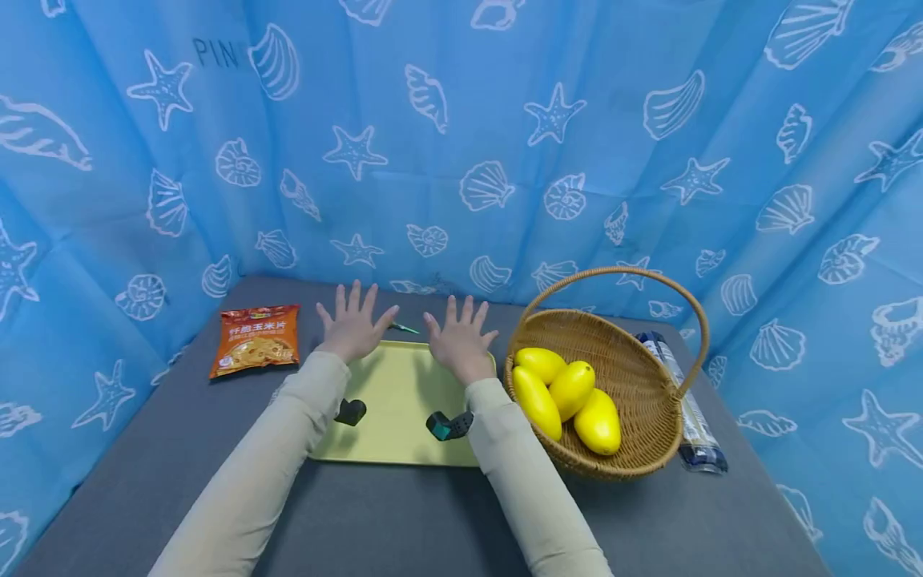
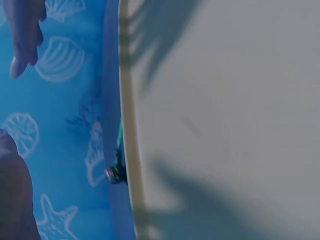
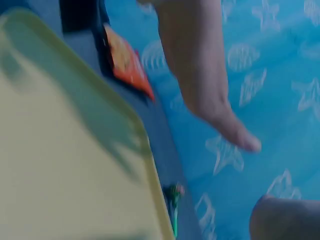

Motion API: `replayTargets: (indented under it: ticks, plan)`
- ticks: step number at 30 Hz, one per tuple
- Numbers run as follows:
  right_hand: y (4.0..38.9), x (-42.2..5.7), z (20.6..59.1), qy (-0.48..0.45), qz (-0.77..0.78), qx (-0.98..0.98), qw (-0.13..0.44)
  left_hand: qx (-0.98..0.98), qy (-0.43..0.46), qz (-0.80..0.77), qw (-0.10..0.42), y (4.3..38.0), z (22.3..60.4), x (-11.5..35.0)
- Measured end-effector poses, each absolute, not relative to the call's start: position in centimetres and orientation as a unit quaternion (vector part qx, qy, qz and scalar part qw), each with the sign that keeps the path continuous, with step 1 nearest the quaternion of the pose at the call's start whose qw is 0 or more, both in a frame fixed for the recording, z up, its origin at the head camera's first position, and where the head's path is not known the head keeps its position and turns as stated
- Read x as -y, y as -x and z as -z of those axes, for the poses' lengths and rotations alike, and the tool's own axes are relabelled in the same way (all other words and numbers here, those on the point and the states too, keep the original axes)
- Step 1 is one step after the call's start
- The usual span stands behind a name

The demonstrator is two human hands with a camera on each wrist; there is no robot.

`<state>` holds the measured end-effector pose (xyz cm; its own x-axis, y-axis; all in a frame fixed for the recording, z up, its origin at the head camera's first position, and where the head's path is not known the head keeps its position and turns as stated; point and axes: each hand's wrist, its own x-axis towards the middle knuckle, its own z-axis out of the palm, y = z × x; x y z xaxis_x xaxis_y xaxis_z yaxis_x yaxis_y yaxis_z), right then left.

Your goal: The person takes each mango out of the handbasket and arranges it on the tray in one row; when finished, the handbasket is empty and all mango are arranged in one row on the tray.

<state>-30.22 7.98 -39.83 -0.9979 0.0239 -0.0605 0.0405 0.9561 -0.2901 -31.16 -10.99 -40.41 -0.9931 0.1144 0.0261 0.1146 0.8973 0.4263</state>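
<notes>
Both hands hover over the yellow tray (image 1: 392, 401) with fingers spread and straight, holding nothing. My left hand (image 1: 353, 324) is above the tray's far left part, my right hand (image 1: 461, 340) above its far right part. Their shadows fall on the tray in both wrist views. Just behind the tray's far edge lies a small thin green item (image 1: 404, 328) with a dark, reddish end (image 2: 116, 174); its kind is unclear. Right of my right hand stands a wicker basket (image 1: 642, 385) with several yellow mangoes (image 1: 573, 390) inside.
An orange snack bag (image 1: 255, 340) lies at the left on the grey table (image 1: 180, 457). Behind the basket, at the right, is a long dark-and-clear plastic package (image 1: 695, 425). The basket's tall handle (image 1: 620, 268) arches upward. A blue shell-patterned curtain (image 1: 447, 144) surrounds the table's back and sides.
</notes>
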Motion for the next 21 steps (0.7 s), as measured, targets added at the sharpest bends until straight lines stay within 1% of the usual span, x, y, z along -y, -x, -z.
replayTargets:
  ticks: [3, 7, 10, 14, 17, 21]
  plan:
    - [28.2, -7.6, 38.6, -0.001, 0.173, -0.984, 0.049, 0.97, 0.079, 0.227, 0.018, 30.4, 40.6, 11.4]
    - [23.9, -8.0, 36.1, 0.059, 0.209, -0.975, 0.053, 0.964, 0.108, 0.24, 0.033, 28.3, 40.9, 12.4]
    - [20.4, -9.5, 34.3, 0.098, 0.228, -0.968, 0.041, 0.96, 0.119, 0.249, 0.042, 26.0, 41.6, 13.2]
    - [16.6, -12.5, 32.5, 0.11, 0.223, -0.968, 0.025, 0.952, 0.134, 0.272, 0.051, 22.6, 43.1, 14.3]
    - [15.2, -15.2, 31.8, 0.133, 0.193, -0.972, 0.013, 0.944, 0.148, 0.292, 0.045, 20.5, 44.3, 14.9]
    - [14.9, -18.6, 31.3, 0.172, 0.147, -0.974, 0.0, 0.938, 0.142, 0.315, 0.021, 18.6, 46.1, 16.1]
